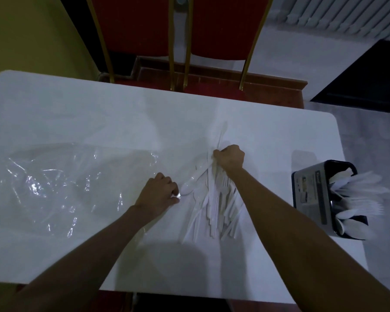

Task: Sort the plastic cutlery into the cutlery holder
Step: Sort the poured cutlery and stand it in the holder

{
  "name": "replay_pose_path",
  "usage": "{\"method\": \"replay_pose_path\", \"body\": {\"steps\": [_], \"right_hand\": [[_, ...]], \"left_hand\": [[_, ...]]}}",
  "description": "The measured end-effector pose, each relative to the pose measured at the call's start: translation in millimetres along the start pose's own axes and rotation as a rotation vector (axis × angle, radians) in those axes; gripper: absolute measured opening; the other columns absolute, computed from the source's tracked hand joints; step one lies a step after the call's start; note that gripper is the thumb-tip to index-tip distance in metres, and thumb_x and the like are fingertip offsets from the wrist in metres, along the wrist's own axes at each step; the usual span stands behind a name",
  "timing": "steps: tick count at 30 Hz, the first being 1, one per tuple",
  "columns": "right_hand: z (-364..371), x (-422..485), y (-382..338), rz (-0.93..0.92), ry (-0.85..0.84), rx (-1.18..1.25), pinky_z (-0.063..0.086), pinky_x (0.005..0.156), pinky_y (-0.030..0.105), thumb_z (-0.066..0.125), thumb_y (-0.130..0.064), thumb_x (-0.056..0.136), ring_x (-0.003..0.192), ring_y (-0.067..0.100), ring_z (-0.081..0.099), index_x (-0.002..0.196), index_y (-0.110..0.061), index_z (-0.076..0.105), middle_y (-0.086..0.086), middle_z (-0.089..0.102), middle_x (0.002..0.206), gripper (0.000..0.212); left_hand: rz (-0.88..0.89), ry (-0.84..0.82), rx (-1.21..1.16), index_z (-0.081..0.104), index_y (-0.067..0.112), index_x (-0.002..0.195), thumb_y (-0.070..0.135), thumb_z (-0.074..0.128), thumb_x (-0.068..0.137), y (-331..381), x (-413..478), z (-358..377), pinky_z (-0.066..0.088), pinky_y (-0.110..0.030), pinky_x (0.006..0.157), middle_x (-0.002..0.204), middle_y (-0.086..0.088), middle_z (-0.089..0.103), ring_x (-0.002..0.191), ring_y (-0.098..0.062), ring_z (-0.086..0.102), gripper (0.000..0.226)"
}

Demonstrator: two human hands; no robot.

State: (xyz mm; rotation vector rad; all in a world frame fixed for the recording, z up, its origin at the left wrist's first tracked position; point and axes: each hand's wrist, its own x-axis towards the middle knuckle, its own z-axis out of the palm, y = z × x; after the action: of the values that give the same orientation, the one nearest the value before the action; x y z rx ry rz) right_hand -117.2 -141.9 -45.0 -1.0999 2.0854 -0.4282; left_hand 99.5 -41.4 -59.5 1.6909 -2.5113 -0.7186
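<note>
1. Dim room. White table (pixel 77 109), two red chairs (pixel 223 41) pushed in on the far side.
2. Pile of white plastic cutlery (pixel 214 203) lies loose on the table in front of the person, handles mostly pointing toward them. Pieces overlap; forks, knives and spoons are hard to tell apart in this light.
3. Right hand (pixel 231 157) is fisted at the far end of the pile, fingers curled around several pieces; one long piece sticks out beyond the knuckles. Looks like a gathering grip, taking a bunch at once.
4. Left hand (pixel 159 194) sits at the pile's left edge, fingers pinched together beside a spoon (pixel 187 188). Whether it pinches the spoon or the clear plastic under it, I cannot tell.
5. Crumpled clear plastic bag (pixel 61 183) spreads over the left of the table, probably the emptied packaging.
6. Black cutlery holder (pixel 313 194) stands at the right table edge, well apart from the pile, already holding white pieces with their heads up.
7. Judgement: partway through; plenty left to sort.
</note>
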Motion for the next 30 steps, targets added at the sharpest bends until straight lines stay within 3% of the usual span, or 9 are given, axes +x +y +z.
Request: {"method": "replay_pose_path", "body": {"steps": [2, 5, 8, 13, 19, 22, 26, 28, 30], "right_hand": [[-5.2, -7.9, 6.1, -0.046, 0.026, 0.052, 0.046, 0.063, 0.024, 0.063, -0.022, 0.084, 0.066, 0.019, 0.056, 0.069, -0.010, 0.058, 0.001, 0.056, 0.062, 0.020], [-17.0, -23.1, 17.7, -0.095, 0.076, 0.151, 0.049, 0.076, 0.031, 0.064, -0.024, 0.084, 0.074, 0.021, 0.061, 0.082, -0.009, 0.067, 0.003, 0.065, 0.074, 0.015], [-28.0, -39.0, 29.3, -0.100, 0.111, 0.167, 0.048, 0.070, 0.027, 0.062, -0.022, 0.086, 0.072, 0.020, 0.062, 0.086, -0.006, 0.068, 0.004, 0.067, 0.076, 0.017], [-32.3, -71.9, 56.0, -0.112, -0.064, -0.038, 0.054, 0.075, 0.029, 0.063, -0.017, 0.085, 0.070, 0.019, 0.064, 0.081, -0.007, 0.067, 0.002, 0.064, 0.070, 0.011], [-19.7, -99.4, 80.5, -0.156, -0.175, -0.176, 0.059, 0.073, 0.040, 0.069, -0.021, 0.085, 0.067, 0.028, 0.066, 0.073, -0.009, 0.058, 0.013, 0.066, 0.072, 0.021], [-14.3, -103.5, 83.8, -0.167, -0.191, -0.243, 0.051, 0.065, 0.033, 0.070, -0.035, 0.085, 0.055, 0.018, 0.054, 0.072, -0.010, 0.055, 0.008, 0.058, 0.063, 0.032], [-8.8, -105.0, 80.8, -0.207, -0.077, -0.226, 0.052, 0.069, 0.033, 0.062, -0.033, 0.091, 0.068, 0.017, 0.057, 0.087, -0.009, 0.057, 0.003, 0.059, 0.076, 0.025], [-4.0, -102.6, 73.2, -0.255, -0.040, -0.216, 0.054, 0.073, 0.037, 0.060, -0.029, 0.092, 0.074, 0.020, 0.059, 0.089, -0.010, 0.056, 0.005, 0.061, 0.082, 0.020], [3.2, -100.0, 63.4, -0.268, -0.054, -0.219, 0.054, 0.078, 0.038, 0.060, -0.034, 0.091, 0.084, 0.023, 0.061, 0.098, -0.010, 0.055, 0.006, 0.061, 0.093, 0.025]], "left_hand": [[0.041, -0.032, 0.046, 0.068, 0.016, 0.086, 0.030, 0.073, 0.073, -0.6, -1.1, -4.1, 0.034, -0.030, 0.069, 0.087, -0.004, 0.064, 0.094, -0.029, 0.055, 0.020], [0.079, -0.084, 0.114, 0.066, 0.014, 0.079, 0.021, 0.072, 0.068, -2.0, -7.3, -8.6, 0.043, -0.034, 0.064, 0.081, -0.005, 0.064, 0.086, -0.030, 0.058, 0.014], [0.124, -0.137, 0.220, 0.060, 0.018, 0.065, 0.019, 0.080, 0.049, -9.1, -16.8, -10.3, 0.044, -0.029, 0.050, 0.066, 0.000, 0.060, 0.068, -0.025, 0.060, 0.026], [0.219, -0.196, 0.402, 0.054, 0.024, 0.059, 0.021, 0.082, 0.027, -14.3, -22.1, -23.9, 0.036, -0.021, 0.043, 0.053, 0.008, 0.053, 0.056, -0.015, 0.056, 0.043], [0.344, -0.005, 0.539, 0.059, 0.024, 0.068, 0.015, 0.084, 0.045, -8.0, -7.2, -29.7, 0.039, -0.023, 0.050, 0.068, 0.005, 0.057, 0.068, -0.016, 0.055, 0.035], [0.301, 0.078, 0.452, 0.060, 0.020, 0.067, 0.008, 0.084, 0.045, 0.1, -4.4, -18.8, 0.040, -0.025, 0.048, 0.074, 0.000, 0.058, 0.074, -0.018, 0.048, 0.035], [0.167, 0.175, 0.110, 0.061, 0.012, 0.075, -0.001, 0.079, 0.057, 27.2, -19.6, -0.8, 0.044, -0.026, 0.053, 0.077, -0.003, 0.057, 0.071, -0.020, 0.053, 0.028], [-0.013, 0.119, -0.164, 0.055, 0.013, 0.080, 0.021, 0.073, 0.077, 45.0, -30.5, 8.1, 0.037, -0.025, 0.060, 0.077, 0.002, 0.052, 0.071, -0.017, 0.049, 0.020], [-0.157, -0.076, -0.307, 0.049, 0.018, 0.082, 0.048, 0.069, 0.076, 56.0, -38.4, 20.8, 0.034, -0.025, 0.062, 0.076, 0.005, 0.051, 0.071, -0.015, 0.049, 0.037]]}}
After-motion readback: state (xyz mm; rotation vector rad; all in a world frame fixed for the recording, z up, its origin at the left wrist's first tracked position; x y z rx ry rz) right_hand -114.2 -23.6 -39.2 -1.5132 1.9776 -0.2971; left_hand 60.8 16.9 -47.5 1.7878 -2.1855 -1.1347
